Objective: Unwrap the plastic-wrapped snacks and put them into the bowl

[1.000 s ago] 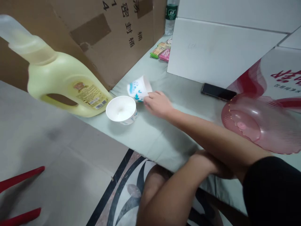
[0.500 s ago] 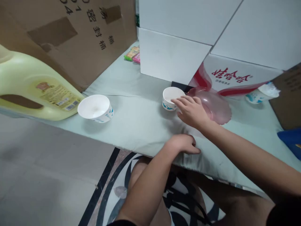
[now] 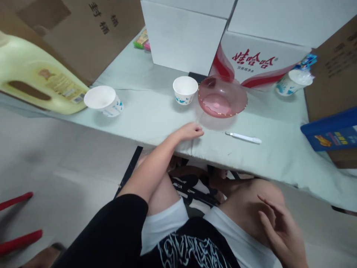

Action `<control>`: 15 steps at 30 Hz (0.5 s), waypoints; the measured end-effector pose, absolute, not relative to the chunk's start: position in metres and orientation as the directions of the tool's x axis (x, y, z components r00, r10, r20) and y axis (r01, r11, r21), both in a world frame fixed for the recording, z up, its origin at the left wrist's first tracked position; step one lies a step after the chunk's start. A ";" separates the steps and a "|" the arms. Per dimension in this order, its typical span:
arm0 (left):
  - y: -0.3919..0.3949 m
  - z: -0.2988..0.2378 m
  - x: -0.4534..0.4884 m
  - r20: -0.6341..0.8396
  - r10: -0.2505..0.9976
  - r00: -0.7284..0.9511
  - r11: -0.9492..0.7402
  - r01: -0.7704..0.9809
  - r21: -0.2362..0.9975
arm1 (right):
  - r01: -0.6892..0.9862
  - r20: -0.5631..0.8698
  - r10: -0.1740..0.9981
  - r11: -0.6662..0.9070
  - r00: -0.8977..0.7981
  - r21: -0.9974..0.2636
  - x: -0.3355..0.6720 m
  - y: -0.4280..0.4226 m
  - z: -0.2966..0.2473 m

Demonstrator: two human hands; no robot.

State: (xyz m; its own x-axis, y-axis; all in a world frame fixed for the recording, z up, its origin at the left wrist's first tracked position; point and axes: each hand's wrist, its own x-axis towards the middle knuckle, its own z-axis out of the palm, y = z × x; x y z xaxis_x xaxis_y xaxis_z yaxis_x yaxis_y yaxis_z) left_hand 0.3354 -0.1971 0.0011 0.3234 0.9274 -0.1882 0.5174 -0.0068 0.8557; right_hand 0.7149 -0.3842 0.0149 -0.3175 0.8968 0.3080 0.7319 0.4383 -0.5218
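My left hand [image 3: 192, 131] rests near the table's front edge, its fingers curled in and nothing showing in them. Just beyond it stand a white paper cup [image 3: 185, 97] with blue print and a pink see-through bowl [image 3: 223, 108] with a wavy rim, side by side. To its right lies a slim tool [image 3: 244, 138] with a white handle and a small metal tip. My right hand [image 3: 283, 232] is off the table, above my thigh, empty with thumb and fingers apart. Another paper cup [image 3: 107, 104] stands on the left side.
A yellow jug [image 3: 41, 78] and a cardboard box [image 3: 83, 41] are at the left. White boxes [image 3: 189, 41] line the back of the table [image 3: 150, 119]. On the right are a cup with crumpled plastic [image 3: 287, 85] and a blue package [image 3: 329, 130]. Red legs [image 3: 21, 240] show at lower left.
My right hand has drawn back from the middle cup and bowl, down toward my lap. My left hand's fingers have curled in. The view has tipped downward, and the slim tool now shows.
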 end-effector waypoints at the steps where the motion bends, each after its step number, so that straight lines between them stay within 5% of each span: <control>1: -0.199 0.001 0.337 -0.169 0.942 0.290 -0.004 0.512 0.859 | 0.721 0.308 0.891 0.451 -0.333 -0.526 0.723 -0.388 0.017; 11: -0.215 0.026 0.346 0.021 0.999 0.035 -0.038 0.583 0.811 | 0.524 0.379 0.721 0.686 -0.580 -0.505 0.712 -0.360 0.035; 14: -0.197 0.041 0.296 0.296 0.939 -0.176 -0.127 0.623 0.772 | 0.454 0.310 0.674 0.703 -0.671 -0.548 0.701 -0.324 0.029; 15: -0.183 0.046 0.267 0.505 0.812 -0.292 -0.210 0.662 0.719 | 0.440 0.280 0.670 0.691 -0.688 -0.573 0.698 -0.306 0.024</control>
